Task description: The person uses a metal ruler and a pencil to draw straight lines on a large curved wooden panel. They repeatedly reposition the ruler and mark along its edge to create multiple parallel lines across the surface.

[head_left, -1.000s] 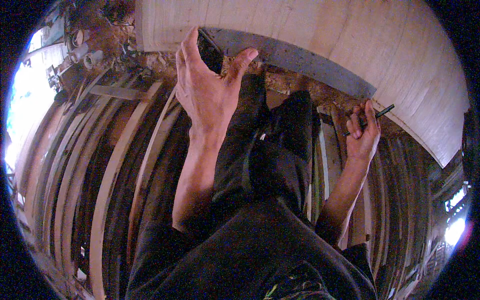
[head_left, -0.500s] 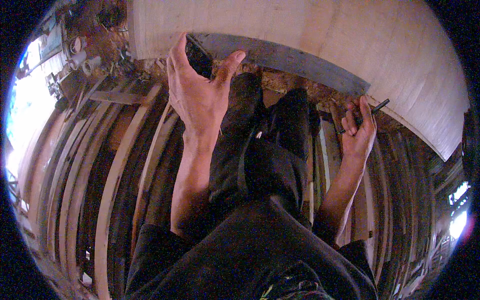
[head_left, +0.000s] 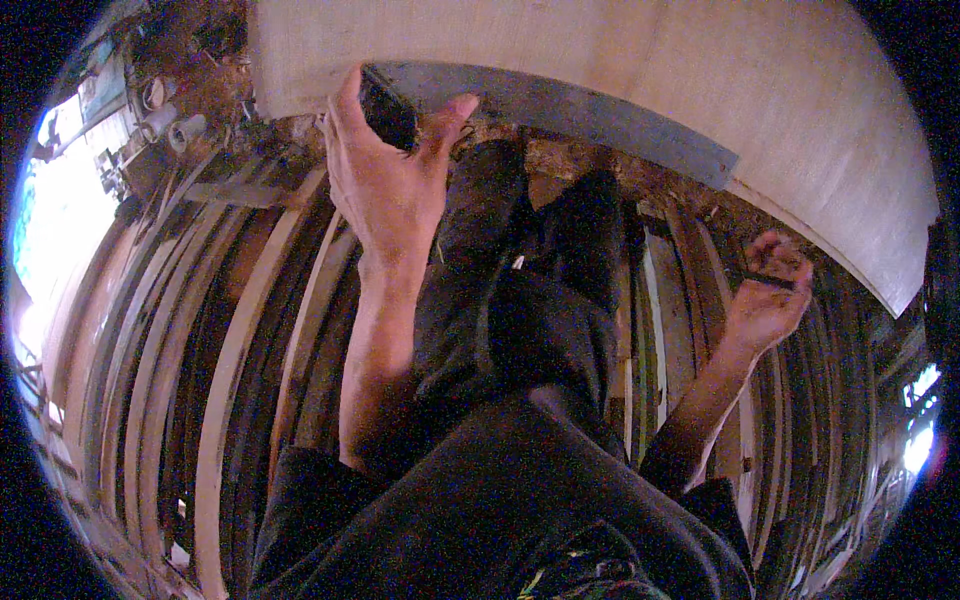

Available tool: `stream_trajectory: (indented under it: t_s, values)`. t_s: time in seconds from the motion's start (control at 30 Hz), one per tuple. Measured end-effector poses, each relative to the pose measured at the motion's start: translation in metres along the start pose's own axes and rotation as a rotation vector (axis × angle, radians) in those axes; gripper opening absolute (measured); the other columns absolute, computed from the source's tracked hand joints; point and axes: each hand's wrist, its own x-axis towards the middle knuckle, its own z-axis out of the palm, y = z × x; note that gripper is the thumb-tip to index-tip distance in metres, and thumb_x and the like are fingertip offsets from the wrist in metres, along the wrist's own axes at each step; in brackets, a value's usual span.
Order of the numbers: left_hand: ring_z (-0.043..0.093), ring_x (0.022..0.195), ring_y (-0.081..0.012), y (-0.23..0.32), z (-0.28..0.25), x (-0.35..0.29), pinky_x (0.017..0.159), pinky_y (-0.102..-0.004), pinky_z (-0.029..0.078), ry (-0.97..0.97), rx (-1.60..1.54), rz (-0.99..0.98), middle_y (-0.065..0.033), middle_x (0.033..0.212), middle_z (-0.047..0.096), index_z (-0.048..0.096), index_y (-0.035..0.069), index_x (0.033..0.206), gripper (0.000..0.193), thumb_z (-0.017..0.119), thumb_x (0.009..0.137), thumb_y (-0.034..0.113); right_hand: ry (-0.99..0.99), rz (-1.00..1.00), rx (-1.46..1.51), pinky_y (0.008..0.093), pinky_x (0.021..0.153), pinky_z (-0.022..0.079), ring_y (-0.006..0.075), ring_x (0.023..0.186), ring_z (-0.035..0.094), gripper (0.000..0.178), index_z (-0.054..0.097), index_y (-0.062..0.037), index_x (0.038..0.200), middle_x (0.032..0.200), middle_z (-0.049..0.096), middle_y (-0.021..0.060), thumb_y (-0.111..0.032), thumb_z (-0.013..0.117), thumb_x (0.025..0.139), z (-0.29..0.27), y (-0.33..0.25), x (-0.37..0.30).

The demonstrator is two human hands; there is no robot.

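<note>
A pale wooden board (head_left: 690, 60) spans the far side. Along its near edge lies the long grey metal blade of a try square (head_left: 590, 115), whose dark stock (head_left: 388, 115) is at the left end. My left hand (head_left: 388, 195) is closed round that stock, thumb toward the blade and fingers on the other side, partly hidden. Off the board, to the right of the blade's end, my right hand (head_left: 765, 310) has its fingers curled round a thin dark pen (head_left: 768, 281). Motion blurs this hand a little.
Long wooden strips (head_left: 225, 390) lie in rows below me on both sides. My dark-trousered legs (head_left: 545, 250) are between them. Pale cylindrical pieces (head_left: 187, 130) and clutter sit at the far left. Wood debris (head_left: 565, 158) lies under the board's near edge.
My right hand has moved right and toward me, away from the blade's end, and turned with the pen still in it. My left hand and the square have shifted only slightly left in view.
</note>
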Motion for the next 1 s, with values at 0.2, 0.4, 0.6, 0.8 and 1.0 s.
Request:
stream_trajectory:
  t_s: [0.2, 0.4, 0.6, 0.8, 1.0]
  values:
    - [0.060, 0.115, -0.0403, -0.006, -0.007, 0.001, 0.102, -0.0446, 0.047, 0.000, -0.004, 0.006, -0.0274, 0.124, 0.062, 0.054, -0.007, 0.132, 0.088, 0.089, 0.073, 0.048, 0.241, -0.232, 0.023, 0.0386, 0.072, 0.053, 0.0268, 0.083, 0.064, 0.060, 0.067, -0.0008, 0.100, 0.093, 0.066, 0.0138, -0.055, 0.041, 0.105, -0.002, -0.036, 0.034]
    - [0.063, 0.112, -0.0331, -0.008, 0.002, -0.007, 0.098, -0.0417, 0.049, -0.030, -0.117, -0.049, -0.0232, 0.124, 0.064, 0.054, -0.004, 0.134, 0.077, 0.089, 0.078, 0.036, 0.143, -0.393, -0.036, 0.0362, 0.073, 0.052, 0.0246, 0.083, 0.065, 0.068, 0.066, 0.0024, 0.105, 0.100, 0.070, 0.0177, -0.060, 0.038, 0.104, 0.033, -0.042, 0.045]
    - [0.059, 0.120, -0.0372, -0.010, -0.001, -0.015, 0.104, -0.0442, 0.046, -0.043, -0.055, -0.118, -0.0244, 0.132, 0.061, 0.051, -0.002, 0.137, 0.085, 0.088, 0.076, 0.043, 0.132, -0.390, -0.214, 0.0286, 0.066, 0.047, 0.0172, 0.073, 0.063, 0.042, 0.068, 0.0038, 0.102, 0.088, 0.071, 0.0142, -0.037, 0.059, 0.102, 0.054, -0.029, 0.044]
    - [0.054, 0.128, -0.0390, -0.017, -0.004, -0.018, 0.109, -0.0453, 0.041, -0.075, -0.068, -0.145, -0.0250, 0.139, 0.056, 0.049, -0.001, 0.138, 0.087, 0.086, 0.077, 0.049, 0.065, -0.393, -0.317, 0.0248, 0.062, 0.043, 0.0109, 0.066, 0.059, 0.024, 0.068, -0.0027, 0.095, 0.078, 0.069, 0.0057, -0.027, 0.070, 0.096, 0.065, -0.023, 0.031]
    - [0.053, 0.130, -0.0382, -0.029, -0.002, -0.017, 0.111, -0.0443, 0.040, -0.068, -0.044, -0.073, -0.0247, 0.142, 0.053, 0.049, -0.001, 0.139, 0.080, 0.084, 0.081, 0.042, -0.021, -0.371, -0.350, 0.0244, 0.059, 0.046, 0.0092, 0.064, 0.061, 0.025, 0.064, -0.0051, 0.089, 0.073, 0.068, 0.0050, -0.028, 0.072, 0.096, 0.068, -0.012, 0.034]
